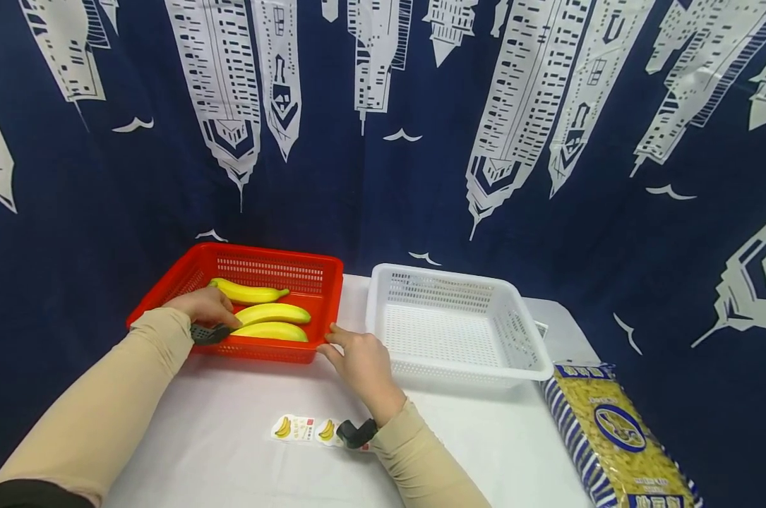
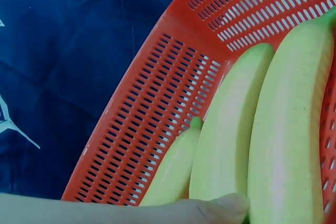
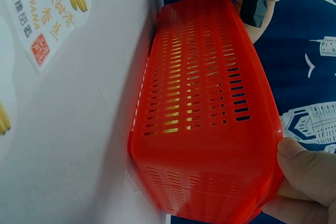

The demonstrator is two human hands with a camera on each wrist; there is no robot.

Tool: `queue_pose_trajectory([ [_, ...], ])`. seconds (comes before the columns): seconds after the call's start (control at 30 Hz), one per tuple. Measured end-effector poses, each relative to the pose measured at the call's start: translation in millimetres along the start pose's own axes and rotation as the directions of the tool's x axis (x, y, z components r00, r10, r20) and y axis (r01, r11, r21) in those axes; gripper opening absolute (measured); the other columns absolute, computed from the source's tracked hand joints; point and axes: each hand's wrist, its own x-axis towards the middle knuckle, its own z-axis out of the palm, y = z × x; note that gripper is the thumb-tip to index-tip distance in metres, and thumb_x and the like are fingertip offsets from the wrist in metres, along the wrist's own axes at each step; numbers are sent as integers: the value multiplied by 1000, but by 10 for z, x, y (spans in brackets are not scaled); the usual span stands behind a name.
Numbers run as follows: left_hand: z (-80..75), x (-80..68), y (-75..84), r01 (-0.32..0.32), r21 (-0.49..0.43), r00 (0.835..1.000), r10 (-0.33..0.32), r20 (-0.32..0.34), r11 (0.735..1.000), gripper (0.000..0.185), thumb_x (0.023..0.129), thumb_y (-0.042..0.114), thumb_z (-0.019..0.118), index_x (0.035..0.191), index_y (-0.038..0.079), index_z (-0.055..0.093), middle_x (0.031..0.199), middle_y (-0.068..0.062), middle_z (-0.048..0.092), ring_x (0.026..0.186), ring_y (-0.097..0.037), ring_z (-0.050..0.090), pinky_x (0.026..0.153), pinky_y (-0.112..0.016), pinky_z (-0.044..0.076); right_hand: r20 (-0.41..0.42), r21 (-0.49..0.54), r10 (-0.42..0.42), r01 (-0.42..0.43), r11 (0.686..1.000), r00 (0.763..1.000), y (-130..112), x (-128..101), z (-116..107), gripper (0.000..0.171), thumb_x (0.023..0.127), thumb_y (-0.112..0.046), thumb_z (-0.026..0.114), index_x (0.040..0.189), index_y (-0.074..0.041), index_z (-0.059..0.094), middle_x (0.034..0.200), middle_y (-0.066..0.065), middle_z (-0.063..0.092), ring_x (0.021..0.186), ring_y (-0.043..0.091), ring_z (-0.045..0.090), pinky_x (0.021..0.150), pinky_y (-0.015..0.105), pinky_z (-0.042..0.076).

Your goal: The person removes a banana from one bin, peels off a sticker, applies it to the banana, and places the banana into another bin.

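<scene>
Three yellow bananas lie side by side in a red slotted plastic basket (image 1: 329, 296): a back banana (image 1: 250, 293), a middle banana (image 1: 274, 313) and a front banana (image 1: 273, 331). Reaching over the basket's left side, my left hand (image 1: 207, 307) holds the left end of the middle banana; a digit lies on it in the left wrist view, the others being hidden. At the basket's front right corner, my right hand (image 1: 365, 363) pinches the rim, thumb and fingers on it in the right wrist view.
To the right stands a white slotted basket (image 1: 446, 331). A yellow bag with blue stripes (image 1: 620, 437) lies at the table's right edge. Banana-printed labels (image 1: 298, 428) lie on the white tabletop (image 1: 230, 430), partly under my right wrist. Behind hangs a dark blue cloth (image 1: 332, 197).
</scene>
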Motion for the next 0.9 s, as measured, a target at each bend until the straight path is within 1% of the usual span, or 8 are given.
queue_pose_trajectory([
  [0.07, 1, 2, -17, -13, 13, 1000, 14, -5, 1000, 32, 85, 30, 81, 97, 0, 74, 78, -1, 54, 79, -20, 52, 70, -29, 42, -1, -2, -2, 2, 1000, 1000, -2, -2, 1, 27, 88, -37, 81, 108, -18, 83, 117, -1, 76, 94, 22, 77, 74, 34, 61],
  [0.23, -3, -12, -21, -29, 37, 999, 29, -15, 999, 42, 83, 24, 82, 111, -7, 72, 94, -8, 64, 90, -24, 55, 76, -28, 45, -8, 0, -11, 11, 1000, 1000, -3, -3, -3, 27, 88, -36, 82, 108, -18, 83, 117, 0, 76, 94, 22, 77, 75, 34, 61],
  [0.33, -7, -12, -6, -30, 39, 1000, 30, -5, 999, 27, 83, 21, 80, 97, -2, 75, 83, -4, 62, 82, -21, 54, 72, -26, 44, -11, 2, -16, 16, 1000, 1000, -3, -2, -5, 27, 88, -36, 82, 108, -18, 83, 117, 0, 76, 95, 22, 77, 76, 34, 61],
  [0.37, -8, -7, -1, -26, 30, 1000, 26, 1, 999, 18, 83, 20, 79, 86, 3, 73, 75, 0, 56, 76, -19, 52, 69, -25, 42, -11, 3, -16, 16, 1000, 1000, -2, -3, -7, 28, 88, -36, 82, 108, -17, 83, 117, 1, 76, 95, 23, 77, 76, 34, 61],
  [0.4, -9, -2, 6, -24, 21, 1000, 24, 5, 999, 16, 83, 19, 79, 77, 7, 69, 69, 2, 52, 70, -16, 51, 66, -25, 40, -10, 3, -16, 16, 1000, 1000, -1, -3, -7, 28, 88, -36, 82, 108, -17, 82, 117, 1, 76, 95, 23, 77, 76, 34, 61],
  [0.5, -10, 10, 19, -15, -8, 1000, 16, 20, 1000, 31, 83, 17, 77, 62, 17, 54, 58, 7, 41, 57, -11, 44, 60, -24, 36, -8, 3, -13, 13, 1000, 1000, 1, -2, -6, 28, 88, -36, 81, 109, -18, 82, 117, 1, 76, 96, 23, 77, 77, 34, 61],
  [0.73, 8, 16, 41, -34, 40, 999, 33, 35, 999, 40, 88, 22, 76, 60, 21, 47, 58, 9, 37, 55, -8, 40, 62, -24, 34, 4, 4, -9, 9, 1000, 1000, 4, 4, -8, 28, 89, -37, 81, 110, -18, 82, 118, 0, 76, 97, 23, 77, 77, 34, 61],
  [0.9, 25, 9, 57, -13, 36, 999, 11, 39, 999, 35, 89, 20, 75, 64, 17, 51, 61, 7, 37, 59, -11, 41, 64, -26, 36, 13, 3, -2, 2, 1000, 1000, 6, 4, -4, 28, 89, -37, 80, 110, -18, 82, 119, 0, 76, 97, 22, 77, 78, 34, 61],
])
